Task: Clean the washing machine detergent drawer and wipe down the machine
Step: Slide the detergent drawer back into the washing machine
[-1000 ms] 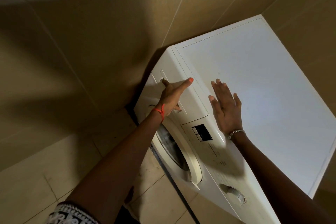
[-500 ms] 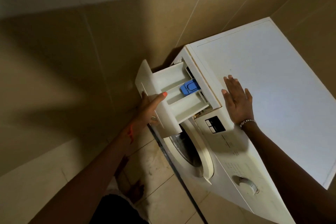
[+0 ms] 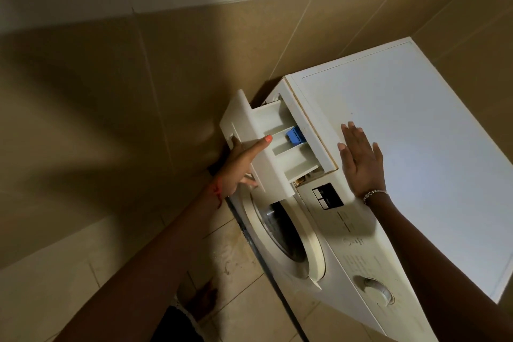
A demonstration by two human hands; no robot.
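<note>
A white front-loading washing machine (image 3: 433, 164) stands in a tiled corner. Its detergent drawer (image 3: 266, 144) is pulled out toward me, showing white compartments and a blue insert (image 3: 293, 134) near the back. My left hand (image 3: 240, 168) grips the drawer's front panel, thumb on its top edge and fingers curled under the handle. My right hand (image 3: 361, 159) lies flat, fingers straight, on the machine's top near the front edge. The round door (image 3: 286, 239) below looks shut.
Beige tiled walls close in on the left and behind the machine. A black display (image 3: 327, 196) and a round dial (image 3: 379, 291) sit on the control panel. The tiled floor (image 3: 233, 266) lies at lower left, where my foot shows.
One second ago the drawer was closed with my left hand at its handle. It has been pulled out since and is about as far out now as half a second ago. My right hand stays flat on top.
</note>
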